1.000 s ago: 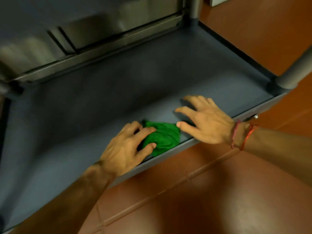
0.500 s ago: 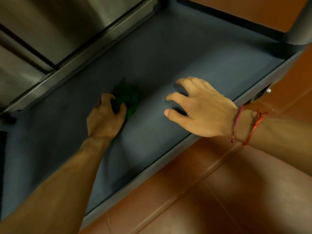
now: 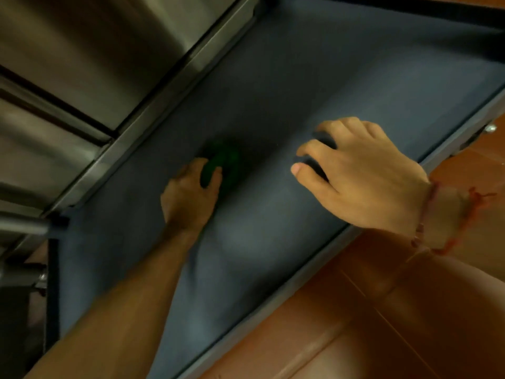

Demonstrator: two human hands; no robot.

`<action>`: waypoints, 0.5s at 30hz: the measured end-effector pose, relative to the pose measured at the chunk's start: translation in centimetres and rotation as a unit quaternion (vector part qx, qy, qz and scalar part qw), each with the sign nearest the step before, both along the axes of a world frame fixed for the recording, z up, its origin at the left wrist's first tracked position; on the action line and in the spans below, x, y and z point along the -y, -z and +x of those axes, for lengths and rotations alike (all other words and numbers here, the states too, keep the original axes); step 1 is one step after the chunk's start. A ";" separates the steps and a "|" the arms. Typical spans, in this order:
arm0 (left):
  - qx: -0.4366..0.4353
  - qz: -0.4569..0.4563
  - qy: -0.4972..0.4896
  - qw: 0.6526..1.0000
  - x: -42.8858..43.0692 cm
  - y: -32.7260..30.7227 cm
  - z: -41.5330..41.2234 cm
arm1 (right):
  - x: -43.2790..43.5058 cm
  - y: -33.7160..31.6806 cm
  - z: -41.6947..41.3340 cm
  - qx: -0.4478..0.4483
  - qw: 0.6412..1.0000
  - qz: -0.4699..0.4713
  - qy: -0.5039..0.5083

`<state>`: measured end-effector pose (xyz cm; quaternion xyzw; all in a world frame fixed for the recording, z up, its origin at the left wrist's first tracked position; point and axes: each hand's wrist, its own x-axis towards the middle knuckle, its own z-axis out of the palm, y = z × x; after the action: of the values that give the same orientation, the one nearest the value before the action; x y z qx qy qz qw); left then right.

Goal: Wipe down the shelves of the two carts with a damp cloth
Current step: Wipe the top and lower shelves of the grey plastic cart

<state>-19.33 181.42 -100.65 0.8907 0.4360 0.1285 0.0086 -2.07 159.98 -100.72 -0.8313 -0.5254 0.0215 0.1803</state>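
**Green cloth near the middle of the grey shelf, in the grip of the left hand**

The green cloth [image 3: 222, 160] lies bunched on the grey shelf [image 3: 355, 77], a little left of the centre of the frame, in the shadowed part of the surface. It is dark and blurred, so its folds cannot be read. The left hand [image 3: 188, 198] grips it: thumb and fingers are curled round its near side, and the forearm reaches in from the lower left. I judge that the cloth is bunched into a ball so that the hand can press it to the surface and push it along, which fits a wiping stroke across the middle of the shelf.

The right hand [image 3: 363, 176] is right of the centre, well apart from the cloth. It grasps nothing; its fingers are spread and bent, with the tips resting on the shelf. Probably it is put there to support the body, or to steady the shelf, while the other arm reaches deep. Red threads [image 3: 464, 222] go round its wrist.

The shelf works as a shallow tray: a low raised rim [image 3: 273, 300] runs along its front edge, from the lower centre up to the right edge, and a darker rim closes it at the top. Inside it I see the cloth and the two hands. Beyond it, in the upper left, is a steel surface [image 3: 82, 50]; the reddish-brown floor [image 3: 396, 324] fills the lower right.
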 end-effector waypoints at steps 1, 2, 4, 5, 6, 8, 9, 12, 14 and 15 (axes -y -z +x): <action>0.003 0.010 -0.041 0.999 -1.6 -0.1 0.4 | 0.1 0.0 0.0 0.003 1.000 0.003 0.003; 0.002 0.015 -0.083 0.996 -2.9 -0.2 0.8 | 0.0 0.0 -0.1 0.006 1.000 0.004 0.008; 0.014 0.007 -0.144 0.989 -4.7 -0.2 1.6 | -0.3 0.1 -0.1 0.006 1.000 0.002 0.023; 0.025 0.003 -0.156 0.987 -5.0 0.0 1.9 | -0.4 0.1 0.0 0.002 1.000 -0.001 0.029; 0.032 -0.002 -0.158 0.987 -4.9 0.1 2.1 | -0.6 0.1 -0.1 0.000 0.999 -0.003 0.033; 0.050 -0.009 -0.139 0.989 -4.3 0.3 2.3 | -0.6 0.3 -0.2 0.001 0.999 0.001 0.040; 0.061 -0.011 -0.112 0.992 -3.7 0.4 2.5 | -0.6 0.3 -0.2 0.004 0.999 0.002 0.044; 0.086 0.002 -0.014 0.996 -2.0 0.6 3.1 | -0.6 0.2 -0.3 0.007 0.999 -0.005 0.053; 0.096 0.000 0.001 0.995 -1.8 0.7 3.8 | -0.7 0.3 -0.3 0.007 0.998 -0.011 0.060; 0.098 -0.009 -0.011 0.995 -2.1 0.6 4.3 | -0.7 0.3 -0.2 0.006 0.998 -0.010 0.062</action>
<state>-15.00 183.57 -101.30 0.8688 0.4440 0.2113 0.0579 -2.29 160.71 -101.00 -0.8643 -0.4732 0.0107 0.1700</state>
